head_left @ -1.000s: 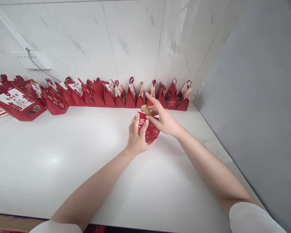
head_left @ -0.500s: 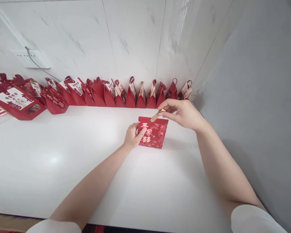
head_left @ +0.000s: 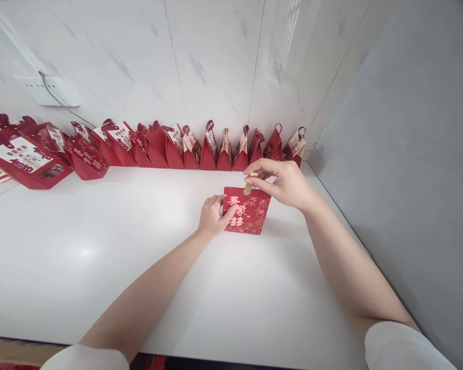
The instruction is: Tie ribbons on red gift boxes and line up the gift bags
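A red gift box (head_left: 256, 216) with pink lettering and a pale floral print stands on the white table, its printed side facing me. My left hand (head_left: 213, 218) is closed on its left edge, the thumb lying across the lettering. At its top edge, my right hand (head_left: 280, 182) pinches a gold strap (head_left: 249, 187) between thumb and fingertips. The strap's lower end lies against the front of the box near the top. Whether the strap is fastened there I cannot tell.
Several red gift boxes (head_left: 157, 146) with loop handles line the tiled wall. A larger red box with a white label (head_left: 21, 154) sits in a cluster at the left. A wall socket (head_left: 48, 91) with a cable is above them. A grey panel (head_left: 420, 169) borders the right side.
My right hand has moved slightly left with the strap, which now hangs more upright. The box and my left hand have shifted slightly right.
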